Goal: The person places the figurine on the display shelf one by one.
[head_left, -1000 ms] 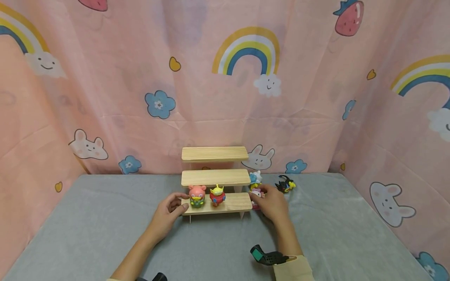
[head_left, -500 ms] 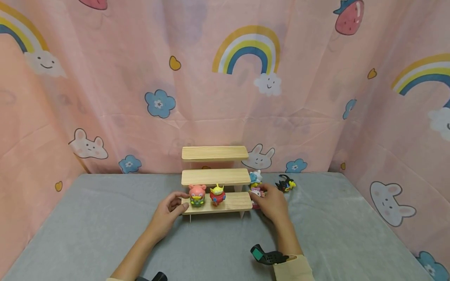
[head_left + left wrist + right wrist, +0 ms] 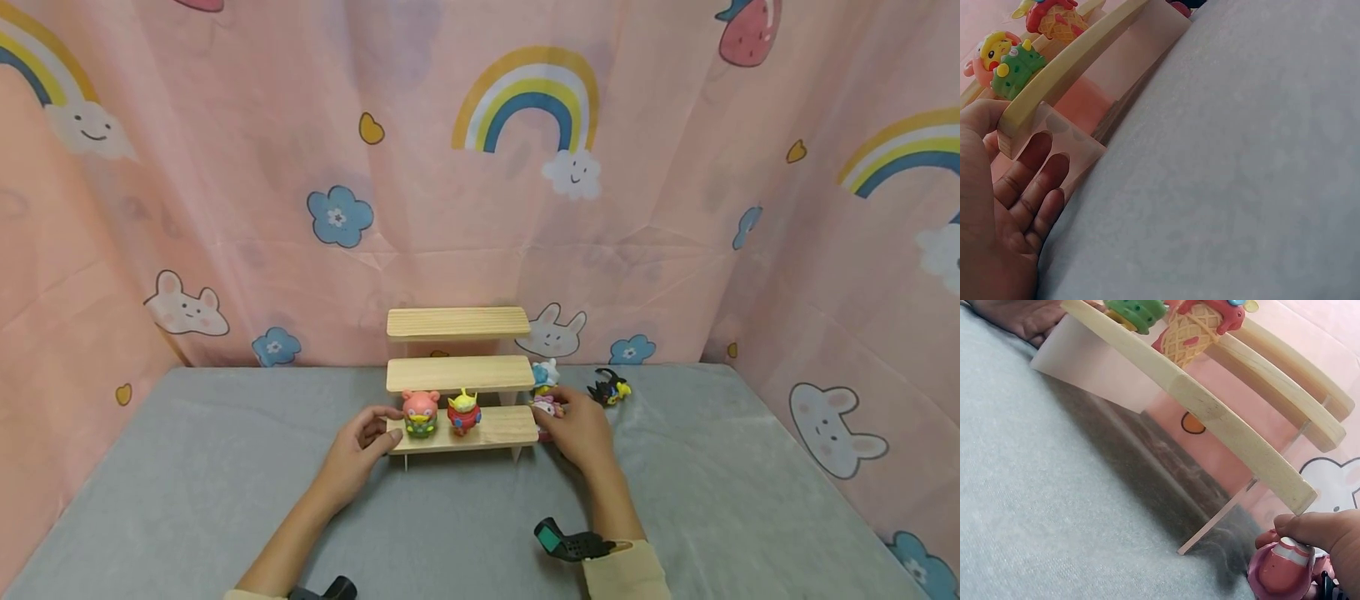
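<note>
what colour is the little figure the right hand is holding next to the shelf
Pink, with a white band; the figure shows best in the right wrist view.

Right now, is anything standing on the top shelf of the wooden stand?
No. In the head view the top shelf is bare; the pink figure and the green alien figure stand on the bottom shelf.
</note>
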Demonstrator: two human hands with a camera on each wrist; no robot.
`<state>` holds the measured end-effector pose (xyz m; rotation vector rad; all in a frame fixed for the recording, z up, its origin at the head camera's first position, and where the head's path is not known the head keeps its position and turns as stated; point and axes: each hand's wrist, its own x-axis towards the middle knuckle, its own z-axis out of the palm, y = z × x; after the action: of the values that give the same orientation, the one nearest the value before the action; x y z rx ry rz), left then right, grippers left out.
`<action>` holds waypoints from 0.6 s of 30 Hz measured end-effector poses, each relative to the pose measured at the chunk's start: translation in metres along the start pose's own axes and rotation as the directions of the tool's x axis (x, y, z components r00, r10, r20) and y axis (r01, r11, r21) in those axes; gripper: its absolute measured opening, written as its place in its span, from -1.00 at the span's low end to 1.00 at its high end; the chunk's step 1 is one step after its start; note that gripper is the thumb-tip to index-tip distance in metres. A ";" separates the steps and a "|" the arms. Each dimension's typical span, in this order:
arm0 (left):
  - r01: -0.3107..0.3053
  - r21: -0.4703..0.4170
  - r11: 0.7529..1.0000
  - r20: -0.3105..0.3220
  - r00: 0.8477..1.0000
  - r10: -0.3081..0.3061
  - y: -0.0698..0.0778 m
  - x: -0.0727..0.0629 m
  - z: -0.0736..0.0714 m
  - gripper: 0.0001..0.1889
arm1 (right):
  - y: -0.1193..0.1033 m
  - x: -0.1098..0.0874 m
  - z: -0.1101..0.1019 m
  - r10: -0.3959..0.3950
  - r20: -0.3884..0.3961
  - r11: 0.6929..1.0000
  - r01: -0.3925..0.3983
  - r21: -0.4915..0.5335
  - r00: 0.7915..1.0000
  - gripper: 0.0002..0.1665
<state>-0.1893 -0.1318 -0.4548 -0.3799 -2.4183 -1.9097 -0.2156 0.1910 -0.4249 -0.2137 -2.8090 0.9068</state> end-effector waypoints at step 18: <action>-0.010 -0.023 1.000 0.008 1.000 0.011 0.004 -0.001 0.000 -0.72 | 0.001 0.001 0.002 -0.027 -0.005 1.000 0.026 -0.013 1.000 -0.52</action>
<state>-0.1875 -0.1308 -0.4509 -0.4019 -2.3966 -1.9371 -0.2173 0.1908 -0.4265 -0.1798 -2.8067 0.8816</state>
